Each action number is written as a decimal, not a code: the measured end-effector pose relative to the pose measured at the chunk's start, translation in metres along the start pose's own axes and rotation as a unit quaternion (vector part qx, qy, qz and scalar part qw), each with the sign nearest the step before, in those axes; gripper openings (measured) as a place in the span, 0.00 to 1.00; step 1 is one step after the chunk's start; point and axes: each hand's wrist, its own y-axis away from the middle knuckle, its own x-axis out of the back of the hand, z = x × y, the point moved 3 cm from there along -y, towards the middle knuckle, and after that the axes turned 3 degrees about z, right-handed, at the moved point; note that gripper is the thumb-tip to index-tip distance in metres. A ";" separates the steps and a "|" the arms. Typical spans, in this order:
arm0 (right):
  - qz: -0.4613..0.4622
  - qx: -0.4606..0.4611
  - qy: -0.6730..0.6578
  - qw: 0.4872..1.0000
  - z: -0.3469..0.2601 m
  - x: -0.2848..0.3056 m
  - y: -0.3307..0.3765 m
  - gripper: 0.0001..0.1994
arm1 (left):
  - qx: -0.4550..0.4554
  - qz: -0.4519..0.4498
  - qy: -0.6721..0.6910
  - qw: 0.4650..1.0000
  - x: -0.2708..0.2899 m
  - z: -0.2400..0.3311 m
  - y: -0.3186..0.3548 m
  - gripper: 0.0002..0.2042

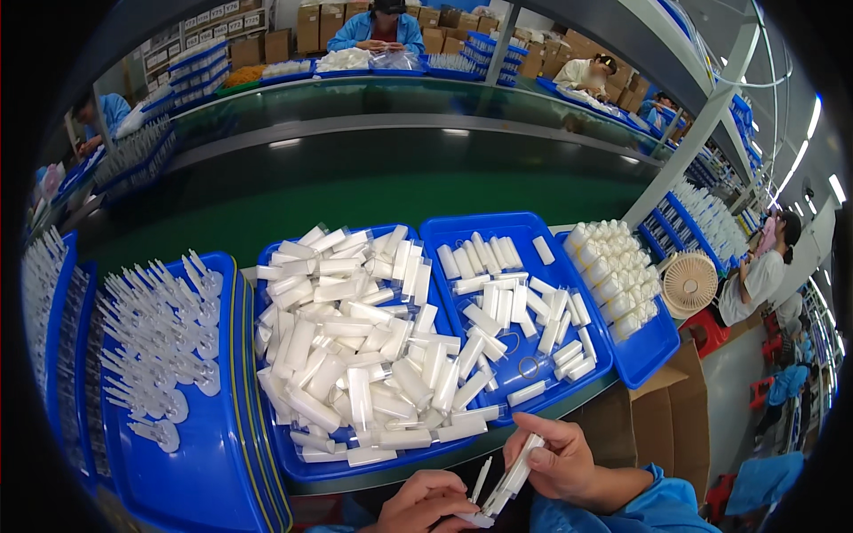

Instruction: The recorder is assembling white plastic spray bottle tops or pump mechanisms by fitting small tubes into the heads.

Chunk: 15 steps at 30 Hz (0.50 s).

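Note:
At the lower edge my right hand point(560, 460) is closed round a slim white casing point(511, 484) that tilts down to the left. My left hand point(422, 505) pinches a small white part point(477, 519) at the casing's lower end. Beside it a thin white stem point(481, 480) sticks up; I cannot tell whether it belongs to that part. Just beyond my hands lies a blue tray point(306, 473) heaped with white oblong sleeves point(342, 351) that have clear ends. Right of it, another blue tray point(573, 253) holds shorter white casings point(506, 302) and thin rings point(529, 367).
At the left, stacked blue trays point(195, 462) bear white stemmed parts with round bases point(160, 329). On the right are bundled white pieces point(613, 275) in a tray, a beige fan point(689, 284) and an open carton point(671, 409). Past a green conveyor belt point(373, 178), several people work.

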 end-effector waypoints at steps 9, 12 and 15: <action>-0.023 -0.012 0.130 0.991 0.010 -0.010 0.017 0.21 | 0.048 0.035 0.025 0.998 -0.006 0.001 0.012 0.10; -0.044 0.026 0.182 0.982 0.008 -0.010 0.013 0.21 | 0.041 0.045 0.023 0.998 -0.009 0.003 0.013 0.10; -0.070 0.087 0.267 0.957 -0.002 -0.014 0.005 0.21 | 0.064 0.057 0.044 0.995 -0.008 0.006 0.014 0.10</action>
